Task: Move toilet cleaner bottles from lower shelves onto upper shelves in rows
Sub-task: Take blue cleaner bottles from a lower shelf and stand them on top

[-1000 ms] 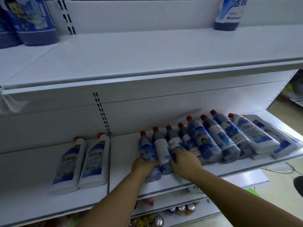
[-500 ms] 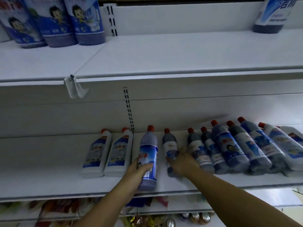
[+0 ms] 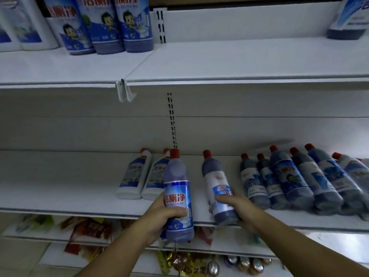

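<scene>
Head view: bottles (image 3: 178, 196) upright, caps up.

White lower shelf (image 3: 60, 196): two white bottles (image 3: 133, 176) lying left, blue bottles (image 3: 289, 180) lying right. Upper shelf (image 3: 219, 60): upright bottles (image 3: 111, 27) far left.

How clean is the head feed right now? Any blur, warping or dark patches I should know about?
Head view: the two held bottles, in the left hand and right hand, read fairly sharp; the packets on the bottom shelf are smeared by motion blur; wide-angle distortion bends the upper shelf edge; lighting is dim and bluish, with a faint shadow behind the lying bottles.
</scene>
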### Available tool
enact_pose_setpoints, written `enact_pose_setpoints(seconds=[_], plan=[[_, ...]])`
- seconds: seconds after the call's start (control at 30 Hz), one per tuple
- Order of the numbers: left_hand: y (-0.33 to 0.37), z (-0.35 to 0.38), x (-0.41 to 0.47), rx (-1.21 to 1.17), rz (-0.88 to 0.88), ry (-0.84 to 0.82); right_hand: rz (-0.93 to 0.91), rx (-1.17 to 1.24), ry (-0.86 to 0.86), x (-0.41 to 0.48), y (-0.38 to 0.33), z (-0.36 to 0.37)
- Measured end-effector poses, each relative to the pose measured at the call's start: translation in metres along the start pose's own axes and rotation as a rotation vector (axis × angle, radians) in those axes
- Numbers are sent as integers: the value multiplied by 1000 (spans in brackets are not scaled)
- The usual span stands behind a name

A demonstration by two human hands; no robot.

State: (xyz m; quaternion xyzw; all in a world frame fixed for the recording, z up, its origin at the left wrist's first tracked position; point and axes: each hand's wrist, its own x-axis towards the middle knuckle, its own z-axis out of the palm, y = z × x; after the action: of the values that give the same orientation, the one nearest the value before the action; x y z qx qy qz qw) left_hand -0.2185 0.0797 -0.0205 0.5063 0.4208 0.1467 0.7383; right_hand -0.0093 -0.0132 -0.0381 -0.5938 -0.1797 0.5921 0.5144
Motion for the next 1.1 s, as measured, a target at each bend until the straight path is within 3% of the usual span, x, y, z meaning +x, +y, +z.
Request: enact_pose_setpoints(seconds=[0.17, 0.47, 0.73, 0.93, 1.1], plan=[[4, 0, -30, -37, 81, 57, -73, 68, -194, -31, -8, 7], [-2, -20, -118, -53, 240, 262, -341, -461, -453, -72, -26, 72], [39, -32, -207, 17, 437, 476, -493, -513, -682, -125, -69, 131], [138, -32, -249, 56, 768, 520, -767, -503, -677, -169, -154, 160], [225, -40, -237, 148, 971, 562, -1033, -518, -398, -179, -231, 180]])
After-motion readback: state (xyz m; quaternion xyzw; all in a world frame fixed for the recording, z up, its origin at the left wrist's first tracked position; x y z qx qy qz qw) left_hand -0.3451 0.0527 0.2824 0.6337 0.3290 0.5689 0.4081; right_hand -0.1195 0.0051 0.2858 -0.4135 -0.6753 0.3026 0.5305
